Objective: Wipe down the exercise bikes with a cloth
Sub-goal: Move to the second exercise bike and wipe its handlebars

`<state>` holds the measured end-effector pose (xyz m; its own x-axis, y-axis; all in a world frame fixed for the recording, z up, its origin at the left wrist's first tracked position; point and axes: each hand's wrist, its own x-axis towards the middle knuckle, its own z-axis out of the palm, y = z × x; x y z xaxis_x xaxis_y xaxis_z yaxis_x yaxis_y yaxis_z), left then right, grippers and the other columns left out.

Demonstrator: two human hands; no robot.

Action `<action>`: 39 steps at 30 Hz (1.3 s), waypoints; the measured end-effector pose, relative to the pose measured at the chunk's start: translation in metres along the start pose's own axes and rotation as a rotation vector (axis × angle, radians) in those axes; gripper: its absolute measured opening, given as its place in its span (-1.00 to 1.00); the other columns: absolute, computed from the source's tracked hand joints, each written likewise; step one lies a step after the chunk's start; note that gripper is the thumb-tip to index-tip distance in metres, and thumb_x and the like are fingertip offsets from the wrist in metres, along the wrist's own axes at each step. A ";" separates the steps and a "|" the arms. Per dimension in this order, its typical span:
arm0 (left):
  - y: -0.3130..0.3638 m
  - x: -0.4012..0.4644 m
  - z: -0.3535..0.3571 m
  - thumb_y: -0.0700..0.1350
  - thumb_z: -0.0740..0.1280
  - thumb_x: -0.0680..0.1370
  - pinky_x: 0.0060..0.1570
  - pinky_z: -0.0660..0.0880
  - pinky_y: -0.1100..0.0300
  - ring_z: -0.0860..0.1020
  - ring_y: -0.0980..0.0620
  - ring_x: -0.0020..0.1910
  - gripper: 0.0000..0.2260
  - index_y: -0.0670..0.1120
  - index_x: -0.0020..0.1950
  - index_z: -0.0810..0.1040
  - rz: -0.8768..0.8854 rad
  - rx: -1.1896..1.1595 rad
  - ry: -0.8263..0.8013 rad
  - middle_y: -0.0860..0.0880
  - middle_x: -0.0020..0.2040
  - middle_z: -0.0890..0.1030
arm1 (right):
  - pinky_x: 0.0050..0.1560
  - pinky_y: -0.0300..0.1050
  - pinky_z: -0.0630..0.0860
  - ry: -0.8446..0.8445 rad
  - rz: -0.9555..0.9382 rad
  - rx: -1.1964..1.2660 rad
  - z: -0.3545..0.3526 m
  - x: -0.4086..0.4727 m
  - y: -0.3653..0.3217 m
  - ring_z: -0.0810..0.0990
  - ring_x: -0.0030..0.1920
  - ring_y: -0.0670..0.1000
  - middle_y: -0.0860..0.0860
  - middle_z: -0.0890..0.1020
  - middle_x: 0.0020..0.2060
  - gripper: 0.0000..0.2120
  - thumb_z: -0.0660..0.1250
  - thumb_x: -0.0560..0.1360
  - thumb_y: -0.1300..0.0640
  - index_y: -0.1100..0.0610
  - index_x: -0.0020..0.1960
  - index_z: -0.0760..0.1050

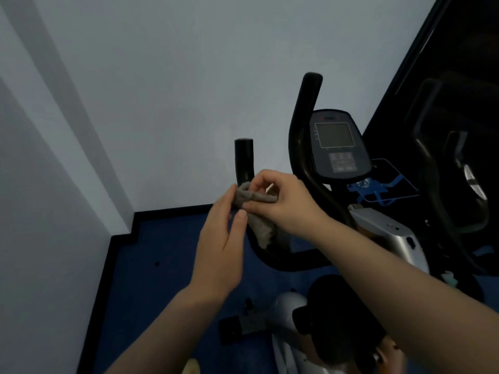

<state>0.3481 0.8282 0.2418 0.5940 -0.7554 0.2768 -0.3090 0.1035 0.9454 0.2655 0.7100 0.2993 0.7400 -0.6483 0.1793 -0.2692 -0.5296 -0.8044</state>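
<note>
A grey cloth point(258, 211) hangs bunched between both hands, just in front of the exercise bike's left black handlebar point(243, 160). My right hand point(280, 203) pinches the cloth's upper edge with curled fingers. My left hand point(221, 238) holds the cloth's left end, fingers fairly straight along it with the thumb against it. The bike's console point(336, 145) with a grey screen sits to the right, beside the taller right handlebar point(305, 122). The black saddle point(337, 314) is below my right forearm.
A white wall fills the left and top. Blue floor with a black skirting point(151, 228) lies below. The bike's silver frame point(391, 233) and a pedal point(243, 325) are low. A dark mirror or window point(445, 130) stands at the right.
</note>
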 end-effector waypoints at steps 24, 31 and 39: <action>-0.016 -0.007 0.005 0.08 0.17 0.59 0.39 0.09 0.21 0.04 0.24 0.48 -0.59 0.15 0.46 0.30 0.258 0.518 -0.167 0.13 0.57 0.01 | 0.00 -0.08 0.56 -0.531 -0.139 -0.418 -0.069 -0.060 0.036 0.56 -0.07 -0.15 -0.14 0.59 -0.11 -0.81 0.52 0.32 0.10 -0.05 -0.13 0.56; -0.024 -0.016 0.021 0.08 0.11 0.63 0.37 0.07 0.28 0.02 0.26 0.50 -0.61 0.20 0.47 0.24 0.207 0.416 -0.098 0.18 0.58 -0.04 | -0.01 -0.06 0.55 -0.527 -0.134 -0.447 -0.054 -0.058 0.030 0.56 -0.11 -0.10 -0.13 0.58 -0.16 -0.80 0.53 0.28 0.19 -0.04 -0.21 0.58; -0.014 0.001 0.019 -0.08 0.23 0.60 0.05 0.30 0.60 0.34 0.41 0.25 -0.73 0.16 0.28 0.47 0.223 0.300 -0.020 0.12 0.37 0.28 | -0.08 -0.08 0.51 -0.193 -0.074 -0.280 -0.003 -0.067 0.011 0.57 -0.11 0.00 -0.03 0.61 -0.15 -0.83 0.53 0.28 0.14 0.06 -0.19 0.58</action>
<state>0.3390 0.8134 0.2253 0.4736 -0.7487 0.4639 -0.6346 0.0752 0.7692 0.2105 0.7461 0.2805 0.8595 -0.5013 0.0998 -0.3493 -0.7185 -0.6015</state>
